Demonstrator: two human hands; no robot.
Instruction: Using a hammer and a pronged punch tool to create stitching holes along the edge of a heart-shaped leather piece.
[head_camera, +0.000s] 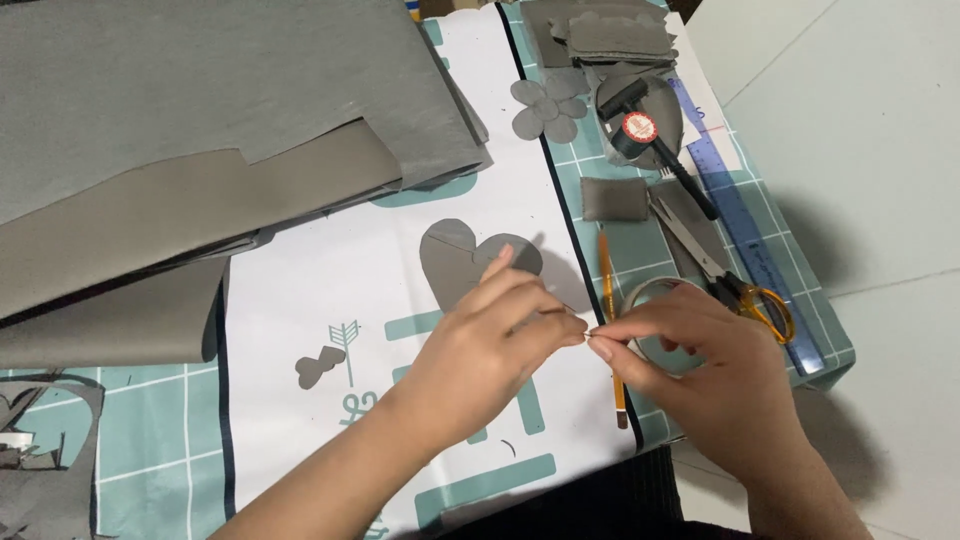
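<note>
My left hand (480, 350) and my right hand (700, 370) meet fingertip to fingertip over the table, pinching a very small pale piece (590, 333) between them; what it is I cannot tell. Just beyond my left hand lies a grey heart-shaped cutout (460, 260) on a white sheet (320, 290). Under my right hand sits a roll of clear tape (650, 300), partly hidden by the fingers. A yellow pencil (606, 270) lies between the hands, running toward me.
Large grey sheets (200, 110) cover the far left. A grey flower cutout (548, 105), a black-handled tool (650, 145), a grey rectangle (613, 198), scissors with orange handles (740, 285) and a blue ruler (750, 240) lie at right. Grey scraps (45, 450) sit at left.
</note>
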